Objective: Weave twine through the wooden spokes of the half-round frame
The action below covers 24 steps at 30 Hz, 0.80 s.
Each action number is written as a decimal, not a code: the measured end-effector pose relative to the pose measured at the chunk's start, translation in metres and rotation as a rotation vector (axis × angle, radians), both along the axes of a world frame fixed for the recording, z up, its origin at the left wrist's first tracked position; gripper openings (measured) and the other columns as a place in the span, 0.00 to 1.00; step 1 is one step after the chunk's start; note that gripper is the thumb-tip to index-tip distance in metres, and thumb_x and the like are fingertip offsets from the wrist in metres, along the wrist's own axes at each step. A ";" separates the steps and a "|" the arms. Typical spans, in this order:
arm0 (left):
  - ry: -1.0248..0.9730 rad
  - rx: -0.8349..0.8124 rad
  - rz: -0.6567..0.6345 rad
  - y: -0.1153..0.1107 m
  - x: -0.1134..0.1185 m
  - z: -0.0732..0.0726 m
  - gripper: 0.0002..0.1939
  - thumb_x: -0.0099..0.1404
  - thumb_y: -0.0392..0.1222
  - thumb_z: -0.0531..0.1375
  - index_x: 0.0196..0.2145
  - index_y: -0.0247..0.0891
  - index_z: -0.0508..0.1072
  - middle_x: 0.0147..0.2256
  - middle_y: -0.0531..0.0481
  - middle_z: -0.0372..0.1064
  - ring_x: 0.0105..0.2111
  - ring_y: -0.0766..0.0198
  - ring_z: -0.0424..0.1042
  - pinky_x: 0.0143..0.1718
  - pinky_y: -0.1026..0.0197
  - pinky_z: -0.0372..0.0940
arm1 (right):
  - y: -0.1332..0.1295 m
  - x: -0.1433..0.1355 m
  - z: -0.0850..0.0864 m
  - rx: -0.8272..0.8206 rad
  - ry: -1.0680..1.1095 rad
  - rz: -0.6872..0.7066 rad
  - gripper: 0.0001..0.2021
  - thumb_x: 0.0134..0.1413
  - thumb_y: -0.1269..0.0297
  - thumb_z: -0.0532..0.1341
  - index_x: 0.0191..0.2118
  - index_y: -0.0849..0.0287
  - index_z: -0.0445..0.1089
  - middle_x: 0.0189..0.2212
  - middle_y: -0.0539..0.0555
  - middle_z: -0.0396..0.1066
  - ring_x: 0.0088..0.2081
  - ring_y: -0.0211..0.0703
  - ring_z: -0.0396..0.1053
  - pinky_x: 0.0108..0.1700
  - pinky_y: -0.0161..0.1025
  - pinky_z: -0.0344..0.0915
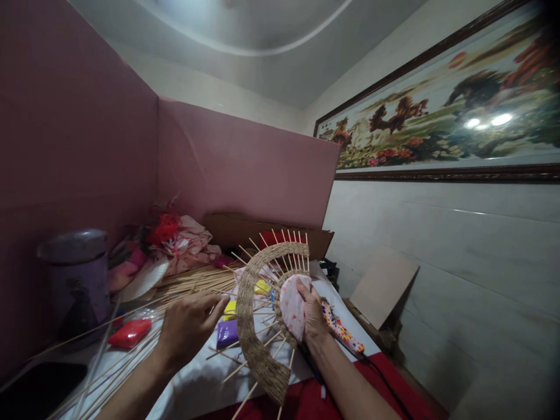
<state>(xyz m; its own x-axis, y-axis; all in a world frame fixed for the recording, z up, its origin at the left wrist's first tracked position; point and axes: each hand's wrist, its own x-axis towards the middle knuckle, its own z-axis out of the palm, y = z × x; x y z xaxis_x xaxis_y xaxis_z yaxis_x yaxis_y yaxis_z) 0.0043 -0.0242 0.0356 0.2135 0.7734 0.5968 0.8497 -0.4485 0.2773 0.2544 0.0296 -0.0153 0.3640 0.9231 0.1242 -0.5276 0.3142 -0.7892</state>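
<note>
My right hand [312,312] grips a half-ring woven piece at its round centre, which is padded with pink-and-white patterned cloth [291,306]. Thin sticks fan out from this centre, and a broad band of brown twine [248,315] is woven across them in an arc. Stick ends poke out past the band. To the left of the arc is my left hand [190,326], its fingers curled and the thumb near the index fingertip beside a stick end. Whatever may lie between those fingers is too small to make out.
Long loose sticks [188,284] spread over the table's left and back. Red [130,333] and purple [227,334] packets lie nearby. A flower-patterned glue gun [341,329] with a black cable rests at right. A lidded bin [79,286] stands left; pink panels [245,163] rise behind.
</note>
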 end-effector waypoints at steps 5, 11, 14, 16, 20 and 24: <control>0.144 0.200 0.049 -0.001 0.002 -0.002 0.14 0.63 0.45 0.51 0.29 0.43 0.75 0.29 0.52 0.71 0.30 0.61 0.69 0.29 0.61 0.54 | 0.002 0.002 -0.003 -0.006 -0.039 -0.028 0.19 0.38 0.57 0.68 0.38 0.58 0.66 0.26 0.47 0.72 0.26 0.39 0.70 0.30 0.35 0.67; 0.265 0.400 0.036 -0.007 0.007 -0.003 0.13 0.62 0.37 0.52 0.24 0.39 0.71 0.23 0.51 0.65 0.25 0.62 0.65 0.26 0.61 0.53 | 0.003 0.002 -0.003 0.012 -0.022 -0.012 0.19 0.39 0.58 0.67 0.38 0.58 0.65 0.29 0.48 0.73 0.27 0.38 0.70 0.32 0.35 0.68; 0.245 0.402 -0.009 -0.007 0.009 -0.007 0.13 0.63 0.39 0.52 0.23 0.39 0.71 0.22 0.52 0.65 0.23 0.63 0.65 0.25 0.61 0.53 | 0.001 0.001 -0.001 0.007 -0.001 -0.015 0.19 0.38 0.58 0.68 0.37 0.58 0.65 0.26 0.47 0.71 0.25 0.37 0.69 0.30 0.34 0.67; 0.218 0.390 -0.050 -0.007 0.010 -0.009 0.12 0.62 0.39 0.53 0.24 0.39 0.72 0.21 0.53 0.66 0.23 0.63 0.65 0.26 0.61 0.53 | 0.000 0.000 0.001 0.006 -0.005 -0.020 0.19 0.38 0.58 0.68 0.37 0.58 0.65 0.24 0.46 0.70 0.25 0.37 0.69 0.30 0.34 0.67; 0.220 0.382 -0.067 -0.006 0.012 -0.011 0.11 0.62 0.40 0.54 0.24 0.40 0.73 0.21 0.52 0.66 0.22 0.63 0.66 0.25 0.61 0.54 | 0.000 0.001 0.001 0.015 -0.012 -0.026 0.17 0.38 0.58 0.67 0.36 0.58 0.65 0.26 0.46 0.71 0.26 0.37 0.69 0.31 0.33 0.67; 0.216 0.382 -0.064 -0.008 0.015 -0.011 0.12 0.62 0.41 0.53 0.25 0.40 0.73 0.21 0.52 0.67 0.22 0.64 0.67 0.25 0.62 0.54 | 0.001 0.003 0.001 0.013 -0.007 -0.035 0.18 0.39 0.59 0.67 0.38 0.57 0.66 0.30 0.47 0.73 0.30 0.38 0.71 0.34 0.34 0.68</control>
<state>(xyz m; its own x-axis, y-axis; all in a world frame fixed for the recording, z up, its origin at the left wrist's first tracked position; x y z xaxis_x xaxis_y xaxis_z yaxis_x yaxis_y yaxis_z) 0.0190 -0.0321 0.0250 0.4054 0.4871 0.7735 0.8368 -0.5383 -0.0996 0.2577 0.0303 -0.0138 0.3953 0.9080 0.1388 -0.5104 0.3428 -0.7886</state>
